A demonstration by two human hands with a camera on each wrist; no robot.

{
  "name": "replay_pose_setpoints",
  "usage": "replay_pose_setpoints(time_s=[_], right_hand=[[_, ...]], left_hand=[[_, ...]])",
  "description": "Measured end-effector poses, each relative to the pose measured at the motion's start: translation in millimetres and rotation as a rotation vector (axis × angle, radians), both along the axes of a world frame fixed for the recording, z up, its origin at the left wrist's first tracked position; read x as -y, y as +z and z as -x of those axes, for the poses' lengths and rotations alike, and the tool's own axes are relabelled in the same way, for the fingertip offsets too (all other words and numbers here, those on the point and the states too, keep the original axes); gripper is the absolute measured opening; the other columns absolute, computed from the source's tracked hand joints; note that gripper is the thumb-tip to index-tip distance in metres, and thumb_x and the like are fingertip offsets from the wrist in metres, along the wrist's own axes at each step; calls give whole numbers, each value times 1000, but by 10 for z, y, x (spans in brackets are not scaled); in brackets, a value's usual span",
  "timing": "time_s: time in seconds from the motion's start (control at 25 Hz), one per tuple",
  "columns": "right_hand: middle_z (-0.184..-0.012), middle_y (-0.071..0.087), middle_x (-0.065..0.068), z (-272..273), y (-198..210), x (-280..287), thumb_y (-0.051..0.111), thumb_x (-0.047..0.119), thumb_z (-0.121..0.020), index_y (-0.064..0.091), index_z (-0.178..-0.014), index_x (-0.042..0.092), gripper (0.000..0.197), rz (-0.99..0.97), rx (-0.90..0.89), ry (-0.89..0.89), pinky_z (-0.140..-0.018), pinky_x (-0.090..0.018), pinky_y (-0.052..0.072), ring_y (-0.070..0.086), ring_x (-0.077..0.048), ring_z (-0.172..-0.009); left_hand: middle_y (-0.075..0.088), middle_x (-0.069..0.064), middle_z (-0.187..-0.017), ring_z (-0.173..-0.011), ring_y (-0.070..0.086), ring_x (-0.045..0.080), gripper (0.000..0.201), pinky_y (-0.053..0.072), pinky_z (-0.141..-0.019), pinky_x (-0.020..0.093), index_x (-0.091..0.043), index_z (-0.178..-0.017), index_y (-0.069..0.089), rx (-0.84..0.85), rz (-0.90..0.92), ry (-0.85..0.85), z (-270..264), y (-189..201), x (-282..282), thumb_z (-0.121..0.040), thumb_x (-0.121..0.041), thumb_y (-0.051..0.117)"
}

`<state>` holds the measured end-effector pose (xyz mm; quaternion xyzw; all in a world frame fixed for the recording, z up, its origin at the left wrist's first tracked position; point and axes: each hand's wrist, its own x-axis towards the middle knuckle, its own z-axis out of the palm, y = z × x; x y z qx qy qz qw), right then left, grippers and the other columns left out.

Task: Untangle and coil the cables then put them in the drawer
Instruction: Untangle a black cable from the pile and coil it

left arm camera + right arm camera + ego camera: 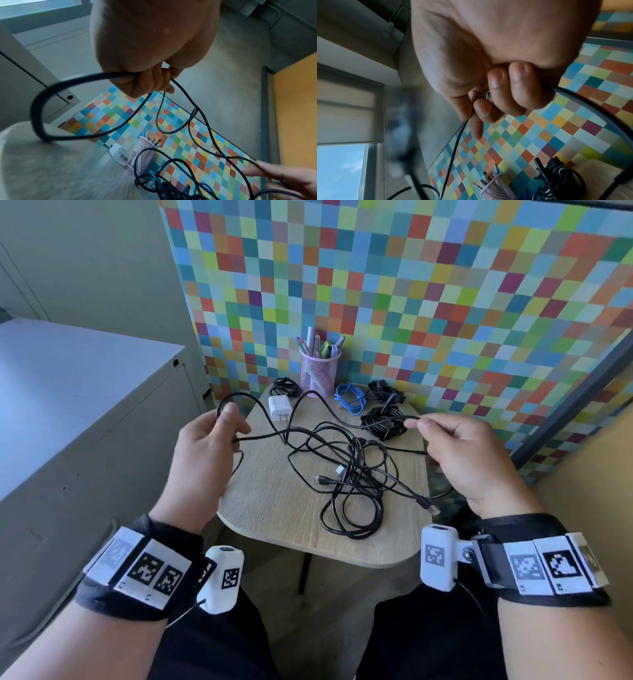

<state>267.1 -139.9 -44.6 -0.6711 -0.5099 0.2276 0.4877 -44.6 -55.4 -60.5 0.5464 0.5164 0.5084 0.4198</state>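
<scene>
Black wristbands (137, 594) w/ white b&w marker tags, white wrist cams (439, 558), thin black wires, dark trousers (212, 645).

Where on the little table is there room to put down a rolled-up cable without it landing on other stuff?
The barest patch of the table is the near left part, between its front edge and the black tangle. The back is crowded: white charger, pink pen cup, blue cable and black coiled bundles. The tangle fills the middle and right.

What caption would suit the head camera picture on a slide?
Left hand and right hand stretch a thin black cable above the tangled black cables on a small wooden table.
</scene>
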Motion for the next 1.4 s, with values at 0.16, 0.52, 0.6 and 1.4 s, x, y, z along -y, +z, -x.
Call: replay_pose_setpoints(time_s=[0.16,0.52,0.6,1.4], right_hand=[[-48,54,23,28,10,45,56,32,-107,78,-104,34,22,194,235,69,-61,-27,35,50,-4,-54],[-66,62,7,163,0,12,61,20,-103,78,-109,29,20,93,127,91,-69,-30,46,53,-10,-63],[-74,67,-4,156,-24,25,67,28,-98,78,-94,20,14,194,227,137,-69,-32,46,55,-17,-66],[-69,60,-2,174,90,44,59,16,-105,71,-116,28,21,98,-71,151,-46,-19,42,45,-6,-40]], left_hand=[[54,-9,-62,-53,38,12,32,31,-54,31,-26,-77,68,43,-84,42,57,11,-26,-101,-43,57],[37,-8,-53,-46,31,7,40,30,-44,14,-13,-75,67,-313,-60,-294,-88,117,167,-96,-46,63],[35,-1,-56,-50,30,14,42,29,-46,22,-16,-70,64,-153,-62,-306,-90,139,171,-100,-45,58],[71,8,-82,-55,56,18,29,44,-51,27,-22,-121,58,67,-31,-27,-85,72,3,-110,-7,35]])
